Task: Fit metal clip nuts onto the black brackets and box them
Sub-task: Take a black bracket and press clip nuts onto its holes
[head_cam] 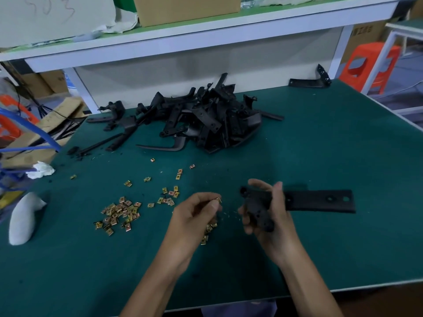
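My right hand [270,216] grips a long black bracket [320,200] by its bent left end, with the flat arm pointing right just above the green table [297,145]. My left hand [196,211] pinches a small brass-coloured clip nut [218,199] between thumb and fingertips, a short gap left of the bracket's end. Several loose clip nuts [119,211] lie scattered on the mat to the left, and a few more [208,232] lie under my left hand. A heap of black brackets [206,120] sits at the back middle of the table.
A lone black bracket [309,82] lies at the back right. A grey cloth bundle [23,218] and white crumpled paper [41,170] sit at the left edge, beside an open cardboard box [45,129] with blue tubing [29,126]. A white shelf [183,42] overhangs the back.
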Action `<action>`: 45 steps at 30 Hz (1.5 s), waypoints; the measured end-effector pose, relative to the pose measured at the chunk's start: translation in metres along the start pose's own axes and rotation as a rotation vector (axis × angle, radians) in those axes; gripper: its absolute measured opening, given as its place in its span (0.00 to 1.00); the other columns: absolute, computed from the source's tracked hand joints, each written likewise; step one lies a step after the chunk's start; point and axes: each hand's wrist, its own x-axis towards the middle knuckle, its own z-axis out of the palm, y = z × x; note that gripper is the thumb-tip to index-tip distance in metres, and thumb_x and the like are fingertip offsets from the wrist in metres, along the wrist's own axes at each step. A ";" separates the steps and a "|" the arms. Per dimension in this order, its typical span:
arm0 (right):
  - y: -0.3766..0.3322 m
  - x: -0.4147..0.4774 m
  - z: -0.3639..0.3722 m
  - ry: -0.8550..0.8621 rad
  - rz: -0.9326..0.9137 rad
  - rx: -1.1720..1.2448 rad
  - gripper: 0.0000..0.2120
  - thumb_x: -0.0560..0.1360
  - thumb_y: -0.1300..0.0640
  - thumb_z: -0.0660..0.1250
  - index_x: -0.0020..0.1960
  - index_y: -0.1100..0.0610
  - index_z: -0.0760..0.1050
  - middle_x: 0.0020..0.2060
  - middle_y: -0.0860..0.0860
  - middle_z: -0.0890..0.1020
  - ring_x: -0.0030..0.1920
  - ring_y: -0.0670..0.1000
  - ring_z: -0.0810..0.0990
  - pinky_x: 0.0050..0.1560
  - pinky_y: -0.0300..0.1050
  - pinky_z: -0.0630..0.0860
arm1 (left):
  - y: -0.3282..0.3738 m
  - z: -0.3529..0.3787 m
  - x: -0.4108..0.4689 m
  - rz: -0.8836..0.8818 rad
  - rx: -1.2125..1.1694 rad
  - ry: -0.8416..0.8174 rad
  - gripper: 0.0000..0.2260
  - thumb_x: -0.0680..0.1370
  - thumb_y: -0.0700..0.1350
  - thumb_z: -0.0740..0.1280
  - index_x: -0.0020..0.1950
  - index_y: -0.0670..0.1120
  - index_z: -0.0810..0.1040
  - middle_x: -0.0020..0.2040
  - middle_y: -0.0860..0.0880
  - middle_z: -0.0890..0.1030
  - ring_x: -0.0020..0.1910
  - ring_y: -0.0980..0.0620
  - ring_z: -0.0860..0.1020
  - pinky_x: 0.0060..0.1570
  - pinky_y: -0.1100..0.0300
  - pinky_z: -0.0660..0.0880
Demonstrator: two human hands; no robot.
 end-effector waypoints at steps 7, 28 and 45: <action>0.011 0.007 0.005 -0.084 -0.030 0.184 0.12 0.76 0.53 0.67 0.58 0.55 0.73 0.50 0.57 0.85 0.50 0.53 0.85 0.49 0.46 0.82 | -0.004 0.015 -0.007 -0.045 -0.239 0.039 0.08 0.79 0.37 0.68 0.45 0.45 0.87 0.42 0.46 0.86 0.41 0.54 0.82 0.42 0.64 0.79; 0.015 0.023 -0.013 0.050 -0.038 0.298 0.23 0.74 0.47 0.70 0.64 0.56 0.71 0.50 0.54 0.84 0.47 0.52 0.84 0.46 0.45 0.81 | -0.051 0.039 -0.037 0.293 0.826 -0.226 0.05 0.78 0.50 0.70 0.53 0.57 0.78 0.48 0.61 0.76 0.50 0.60 0.71 0.49 0.66 0.67; 0.014 0.012 -0.007 -0.110 -0.074 0.186 0.21 0.74 0.49 0.71 0.65 0.53 0.71 0.55 0.54 0.83 0.54 0.57 0.84 0.51 0.48 0.81 | -0.003 0.043 -0.019 -0.283 -0.483 -0.036 0.06 0.78 0.35 0.68 0.54 0.36 0.82 0.43 0.42 0.85 0.38 0.52 0.83 0.39 0.61 0.81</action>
